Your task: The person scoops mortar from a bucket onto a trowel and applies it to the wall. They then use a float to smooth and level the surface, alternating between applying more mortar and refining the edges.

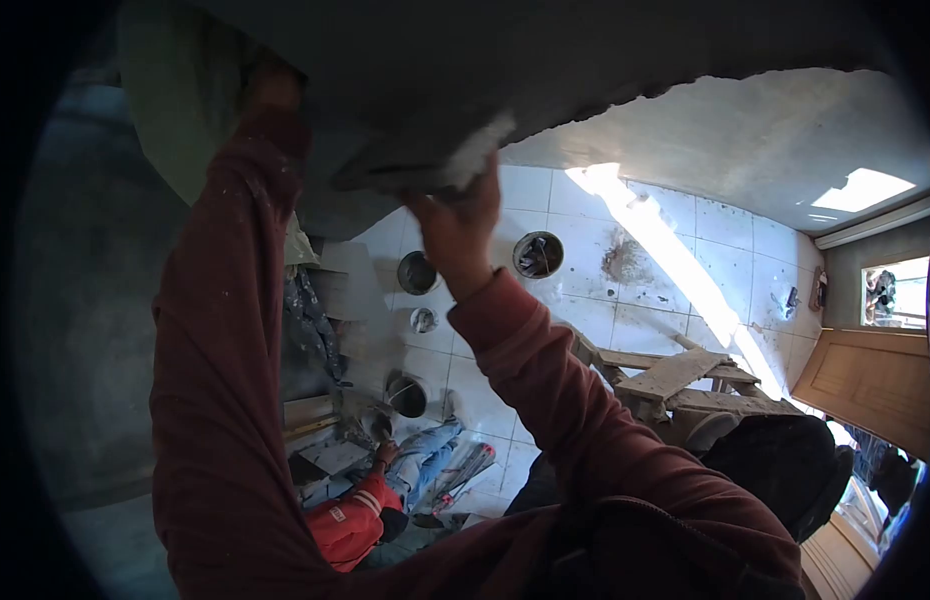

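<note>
My right hand is raised, its fingers wrapped round a plastering trowel whose flat face is against or very near the dark grey surface above. A pale smear of wet plaster shows at the trowel's right end. The dark plaster coat ends on the right in a ragged edge, with a lighter grey surface beyond. My left hand reaches up at the upper left beside a pale green sheet. Its fingers are lost in shadow, so whether it holds anything is hidden.
Below, buckets stand on a stained white tile floor. A wooden trestle is at the lower right, near a wooden door. A co-worker in a red top crouches at the lower left by another bucket.
</note>
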A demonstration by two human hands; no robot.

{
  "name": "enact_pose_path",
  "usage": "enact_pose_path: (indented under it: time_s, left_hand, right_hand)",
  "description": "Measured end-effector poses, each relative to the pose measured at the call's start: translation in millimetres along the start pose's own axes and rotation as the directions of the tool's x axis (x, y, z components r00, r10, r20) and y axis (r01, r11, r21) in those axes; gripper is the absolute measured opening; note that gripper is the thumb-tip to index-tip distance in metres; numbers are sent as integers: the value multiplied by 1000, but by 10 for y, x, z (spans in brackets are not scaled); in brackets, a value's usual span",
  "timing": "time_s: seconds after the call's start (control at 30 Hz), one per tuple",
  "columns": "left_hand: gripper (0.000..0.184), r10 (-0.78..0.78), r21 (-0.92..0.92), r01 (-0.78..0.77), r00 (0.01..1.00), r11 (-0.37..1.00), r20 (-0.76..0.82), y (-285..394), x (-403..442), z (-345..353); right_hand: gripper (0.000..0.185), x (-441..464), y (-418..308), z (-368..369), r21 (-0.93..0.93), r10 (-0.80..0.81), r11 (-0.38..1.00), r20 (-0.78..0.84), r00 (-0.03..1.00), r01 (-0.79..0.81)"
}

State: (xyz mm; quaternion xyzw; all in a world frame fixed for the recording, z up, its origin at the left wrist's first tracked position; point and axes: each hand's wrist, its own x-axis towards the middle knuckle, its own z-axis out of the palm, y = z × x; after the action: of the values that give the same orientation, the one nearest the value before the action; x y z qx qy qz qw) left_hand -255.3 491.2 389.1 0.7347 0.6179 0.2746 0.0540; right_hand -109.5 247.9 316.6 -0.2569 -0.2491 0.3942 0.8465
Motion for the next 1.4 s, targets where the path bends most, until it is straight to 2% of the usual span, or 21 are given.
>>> enact_pose_path:
  time_s: [0.03,0.1,0.13,0.17,0.2,0.23,0.3,0.5,0.57,0.63,0.67,0.7,0.77,0.83,1.0,1.03,1.13,1.17,1.23,1.3,1.4]
  left_hand:
    - [33,-3,-18,3,1000,1000,5,6,53,-2]
    - [33,-2,-56,2,1000,998,11,19,115,25]
    - [33,7,-75,-6,1000,997,5,57,104,42]
    - [33,11,-94,-11,1000,996,-4,26,22,0]
    - [33,5,-109,-6,1000,994,-8,24,10,-18]
    - [33,-7,-118,6,1000,993,-8,32,-35,-22]
    - [33,-26,-130,25,1000,991,-4,27,-35,-16]
    - [32,-54,-161,52,999,986,-3,-10,57,5]
    - [32,-58,-172,60,998,983,18,-37,224,21]
    - [32,-54,-181,60,998,982,41,-136,104,-42]
    - [32,-46,-186,54,998,981,48,-129,143,-18]
    - [32,-38,-192,47,998,980,51,-156,164,-25]
    - [32,-32,-202,42,998,979,54,-150,122,-11]
    - [32,-49,-199,64,996,978,77,-280,201,-67]
    - [32,-44,-191,75,986,979,161,-393,933,177]
    - [32,-38,-191,72,983,979,178,-446,814,115]
    - [31,-32,-171,72,974,983,225,-725,1089,0]
    - [31,-34,-160,73,971,984,237,-934,879,-232]
    - [31,-38,-138,76,965,987,259,-1029,998,-334]
    - [31,-38,-126,76,960,989,279,-1139,1086,-400]
    - [31,-39,-117,79,949,990,313,-1247,1331,-493]
  right_hand:
    - [65,-21,-33,78,-71,-12,997,58,998,16]
    - [54,-179,-40,82,-284,-176,941,60,983,185]
    - [54,-235,-36,25,-287,-193,936,65,979,203]
    - [52,-304,2,-75,-119,-8,993,-67,998,0]
    - [49,-352,68,-185,74,209,977,-162,965,-199]
    - [49,-356,193,-330,69,213,976,-159,964,-204]
    - [51,-278,430,-555,-113,272,947,-217,938,-301]
    - [44,-61,343,-279,-56,172,981,-201,964,-186]
    - [44,-41,318,-141,-399,-134,905,60,989,147]
    - [46,-117,169,-52,-478,-59,869,151,987,126]
    - [51,-194,157,-132,-474,76,880,151,986,4]
    - [51,-283,181,-272,-471,66,882,144,987,10]
    - [54,-414,225,-646,-226,132,967,33,991,-121]
    - [52,-367,84,-987,-37,289,956,-44,956,-290]
    - [45,79,77,-1253,-13,143,990,-27,989,-143]
    - [44,153,109,-1271,-8,96,995,-6,995,-96]
    - [44,380,175,-1242,-250,-25,968,29,999,31]
    - [44,456,235,-1239,-240,-19,970,11,1000,21]
    - [40,586,308,-1189,-372,-131,916,80,988,151]
    - [38,670,408,-1122,-316,-158,936,17,987,155]
    - [41,826,703,-1228,-543,-179,829,-29,984,135]
